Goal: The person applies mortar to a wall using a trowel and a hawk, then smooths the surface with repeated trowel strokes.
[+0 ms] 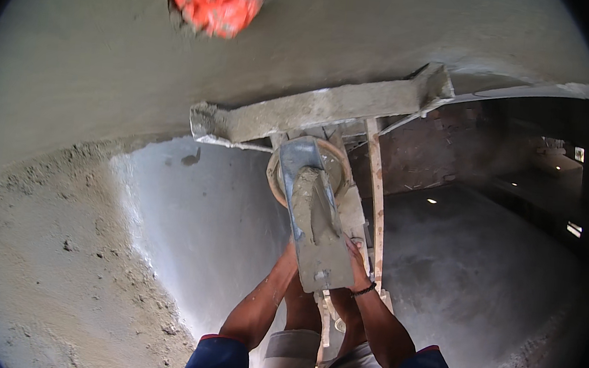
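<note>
— What are the fingers doing?
— My right hand (357, 259) is clenched on the near edge of one mortar-loaded board (316, 221); my left hand's (293, 251) fingers are hidden beneath it, so I cannot tell.
— And around the board?
— Both forearms reach forward. Beyond it sits one round pan (277, 175); above, a plastered wall (109, 45); below right, a grey floor (472, 258).

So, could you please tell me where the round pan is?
In the head view, the round pan sits centre frame, under the long mortar-caked board, behind the plastering float.

1 mortar-laden trowel (316, 218), 1 pan (310, 171), 1 plank (323, 109), 2 hands (354, 261).
</note>
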`<action>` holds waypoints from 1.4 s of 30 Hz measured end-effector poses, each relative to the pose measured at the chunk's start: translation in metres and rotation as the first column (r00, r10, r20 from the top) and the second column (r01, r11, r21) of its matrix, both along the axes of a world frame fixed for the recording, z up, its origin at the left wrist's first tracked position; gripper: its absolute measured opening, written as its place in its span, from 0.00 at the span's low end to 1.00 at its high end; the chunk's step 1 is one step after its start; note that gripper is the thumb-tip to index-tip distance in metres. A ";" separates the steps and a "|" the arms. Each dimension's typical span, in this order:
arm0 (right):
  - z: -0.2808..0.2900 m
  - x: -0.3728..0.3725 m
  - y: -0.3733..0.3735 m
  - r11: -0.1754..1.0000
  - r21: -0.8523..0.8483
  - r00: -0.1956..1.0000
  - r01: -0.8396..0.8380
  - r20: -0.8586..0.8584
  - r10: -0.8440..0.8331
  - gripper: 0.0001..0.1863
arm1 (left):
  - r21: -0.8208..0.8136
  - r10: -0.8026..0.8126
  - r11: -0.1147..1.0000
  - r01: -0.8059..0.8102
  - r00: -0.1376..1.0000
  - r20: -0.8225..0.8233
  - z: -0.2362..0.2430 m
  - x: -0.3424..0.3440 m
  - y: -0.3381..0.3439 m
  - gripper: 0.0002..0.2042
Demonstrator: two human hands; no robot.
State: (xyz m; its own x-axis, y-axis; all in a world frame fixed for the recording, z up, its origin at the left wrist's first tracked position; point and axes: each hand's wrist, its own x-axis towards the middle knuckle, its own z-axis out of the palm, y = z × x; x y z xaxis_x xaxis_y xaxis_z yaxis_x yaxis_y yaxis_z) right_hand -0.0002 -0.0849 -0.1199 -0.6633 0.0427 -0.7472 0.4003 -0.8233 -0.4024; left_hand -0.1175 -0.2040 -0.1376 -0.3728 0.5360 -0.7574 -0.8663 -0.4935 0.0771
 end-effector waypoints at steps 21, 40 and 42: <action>0.190 -0.072 0.058 0.811 -0.251 0.769 0.529 -0.262 -0.583 0.21 | 0.042 -0.256 0.965 0.259 0.965 -0.060 0.208 -0.088 0.137 0.16; 0.169 -0.065 0.050 0.727 -0.328 0.699 0.603 -0.221 -0.680 0.20 | 0.260 -0.241 0.910 0.324 0.921 -0.306 0.266 -0.134 0.178 0.31; 0.170 -0.063 0.050 0.719 -0.335 0.685 0.609 -0.236 -0.690 0.20 | 0.150 -0.313 0.911 0.385 0.880 -0.358 0.266 -0.133 0.181 0.31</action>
